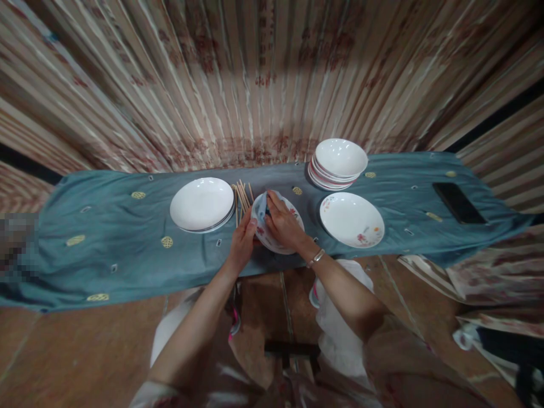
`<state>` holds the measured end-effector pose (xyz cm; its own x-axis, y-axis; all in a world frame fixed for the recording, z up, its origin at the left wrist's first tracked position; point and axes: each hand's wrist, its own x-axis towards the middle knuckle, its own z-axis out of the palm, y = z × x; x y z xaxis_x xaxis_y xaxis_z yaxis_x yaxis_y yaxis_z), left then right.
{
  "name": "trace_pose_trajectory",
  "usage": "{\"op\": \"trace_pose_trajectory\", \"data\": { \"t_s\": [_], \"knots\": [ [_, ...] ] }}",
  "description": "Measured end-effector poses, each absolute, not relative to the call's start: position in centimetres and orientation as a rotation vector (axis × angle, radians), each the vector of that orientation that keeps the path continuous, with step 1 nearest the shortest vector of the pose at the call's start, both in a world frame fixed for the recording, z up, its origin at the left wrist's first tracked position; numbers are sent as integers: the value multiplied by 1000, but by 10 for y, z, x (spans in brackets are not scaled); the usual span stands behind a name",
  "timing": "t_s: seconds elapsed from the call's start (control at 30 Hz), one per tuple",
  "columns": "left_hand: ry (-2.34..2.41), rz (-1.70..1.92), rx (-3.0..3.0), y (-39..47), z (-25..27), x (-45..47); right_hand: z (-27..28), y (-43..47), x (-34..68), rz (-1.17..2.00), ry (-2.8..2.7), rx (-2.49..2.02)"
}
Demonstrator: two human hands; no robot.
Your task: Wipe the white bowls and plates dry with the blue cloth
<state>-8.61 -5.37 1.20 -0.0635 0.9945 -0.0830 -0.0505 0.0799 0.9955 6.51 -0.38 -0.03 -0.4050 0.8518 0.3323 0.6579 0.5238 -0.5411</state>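
Note:
Near the table's front edge, my left hand (243, 242) grips the left rim of a white plate (272, 241) with red flowers on it. My right hand (284, 222) is closed on a light blue cloth (260, 209) and presses it against the plate's upper left part. A silver bracelet is on my right wrist. Just behind my left hand lie several wooden chopsticks (243, 195), partly hidden by the plate and hand. To the left sits a short stack of white plates (202, 204). On the right a single flowered plate (352, 220) lies on the cloth.
A stack of white bowls (340, 161) stands at the back right. Farther right lies a black phone (458, 202). A teal tablecloth (127, 238) with yellow motifs covers the narrow table. Pleated curtains (238, 85) hang close behind it. A blurred patch (17, 243) sits at the far left edge.

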Motion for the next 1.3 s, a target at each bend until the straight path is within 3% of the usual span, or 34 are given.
{"op": "trace_pose_trajectory", "data": {
  "t_s": [0.57,1.0,1.3],
  "knots": [
    [1245,1213,1097,-53,6,-87,-9,-11,99,151,-2359,-1499],
    [1284,1228,1039,-50,3,-87,8,-36,133,276,-2543,-1349],
    [1311,1274,1236,-48,9,-87,28,-55,128,506,-2590,-1500]
  ]
}}
